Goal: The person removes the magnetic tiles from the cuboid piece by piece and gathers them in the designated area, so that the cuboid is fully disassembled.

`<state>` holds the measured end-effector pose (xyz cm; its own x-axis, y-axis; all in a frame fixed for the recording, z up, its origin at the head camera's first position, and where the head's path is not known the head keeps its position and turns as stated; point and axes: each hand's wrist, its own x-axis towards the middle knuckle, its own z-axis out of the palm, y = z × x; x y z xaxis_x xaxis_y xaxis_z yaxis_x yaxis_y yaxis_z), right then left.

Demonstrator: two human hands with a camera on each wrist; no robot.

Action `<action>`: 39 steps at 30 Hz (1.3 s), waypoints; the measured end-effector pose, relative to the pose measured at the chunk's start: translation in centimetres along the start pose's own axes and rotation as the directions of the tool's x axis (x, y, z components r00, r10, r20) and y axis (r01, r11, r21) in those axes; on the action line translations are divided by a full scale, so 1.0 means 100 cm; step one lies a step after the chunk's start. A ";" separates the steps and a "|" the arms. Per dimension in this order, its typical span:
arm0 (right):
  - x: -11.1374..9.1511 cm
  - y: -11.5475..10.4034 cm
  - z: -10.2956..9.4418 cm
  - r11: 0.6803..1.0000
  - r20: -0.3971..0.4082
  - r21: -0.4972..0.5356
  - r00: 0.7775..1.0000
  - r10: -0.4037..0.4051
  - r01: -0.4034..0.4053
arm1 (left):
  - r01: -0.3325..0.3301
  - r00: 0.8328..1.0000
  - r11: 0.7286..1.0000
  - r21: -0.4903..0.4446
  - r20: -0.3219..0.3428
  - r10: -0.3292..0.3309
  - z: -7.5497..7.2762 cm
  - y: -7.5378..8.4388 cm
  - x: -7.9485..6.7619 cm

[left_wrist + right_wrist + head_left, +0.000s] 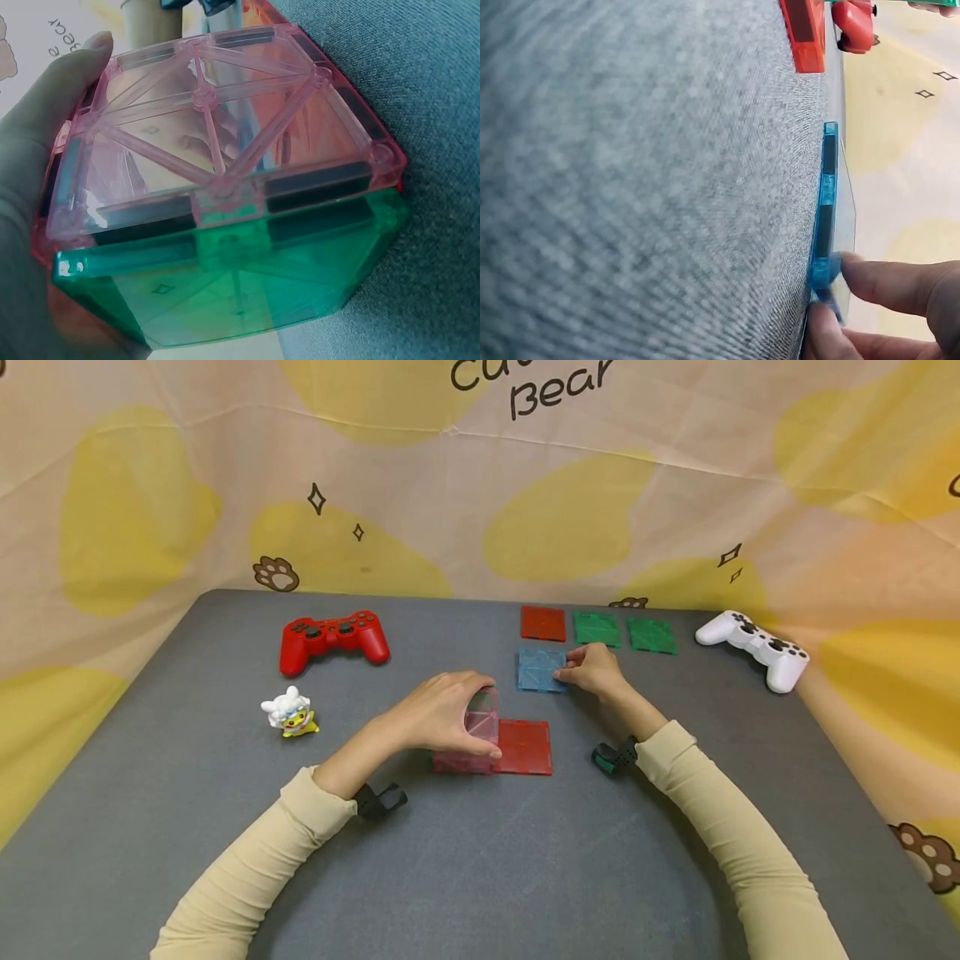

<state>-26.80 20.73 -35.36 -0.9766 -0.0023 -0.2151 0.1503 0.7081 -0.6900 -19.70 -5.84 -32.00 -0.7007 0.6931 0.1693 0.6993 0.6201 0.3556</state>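
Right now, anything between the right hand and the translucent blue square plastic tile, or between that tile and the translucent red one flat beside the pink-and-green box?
Nothing visible: the right hand pinches the blue tile by its right edge, and only grey tabletop shows between it and the red tile.

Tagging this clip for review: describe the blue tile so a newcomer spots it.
On the grey table, three tiles line the back. In front of the red one is the blue tile, pinched by the right hand; that back row has no blue.

2 cream sleeves (pixel 251 864), folded cuffs (pixel 318 803); 2 black wrist devices (pixel 371 802), green patch (pixel 603 762) on right device.
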 end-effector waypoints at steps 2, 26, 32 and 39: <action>0.001 0.000 0.001 1.000 -0.011 -0.018 1.000 -0.011 0.010 | 0.003 1.000 1.000 0.004 0.000 -0.003 0.000 0.000 0.000; -0.110 0.001 0.023 0.815 0.252 -0.251 0.848 -0.466 0.522 | 0.020 0.999 0.999 -0.037 0.026 -0.019 -0.002 0.001 0.002; -0.105 0.003 0.032 0.790 0.237 -0.279 0.837 -0.494 0.546 | 0.017 1.000 0.999 -0.036 0.016 -0.017 -0.001 0.000 0.001; -0.105 0.003 0.035 0.780 0.182 -0.314 0.840 -0.511 0.542 | 0.015 1.000 1.000 -0.024 0.028 -0.014 -0.003 0.001 0.001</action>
<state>-15.97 18.46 -35.76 -0.8693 -0.4921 0.0463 -0.4605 0.7723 -0.4375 -19.76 -5.80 -31.67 -0.7062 0.6944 0.1383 0.6853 0.6213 0.3799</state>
